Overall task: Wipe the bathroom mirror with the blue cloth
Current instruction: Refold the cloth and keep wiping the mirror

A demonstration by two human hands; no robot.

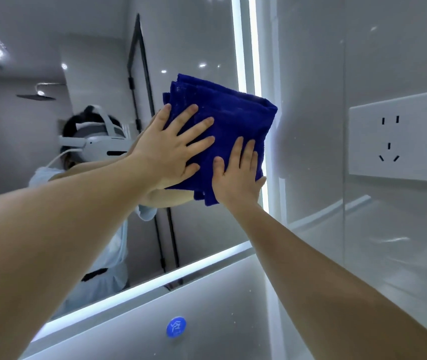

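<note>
Your blue cloth (233, 113), deep blue, plush, folded thick, against the mirror (90, 61) near its lit right edge, your left hand (167, 152) flat on it, fingers splayed, your right hand (235, 178) on its lower edge, fingers straight and close

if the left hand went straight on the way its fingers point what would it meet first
The left hand lies flat on the cloth, fingers pointing up and right. Past the cloth's edge it would likely meet the lit strip at the right side of the mirror first.

Folded blue cloth (233, 120) lies flat against the mirror's (194, 35) lit right edge.
</note>
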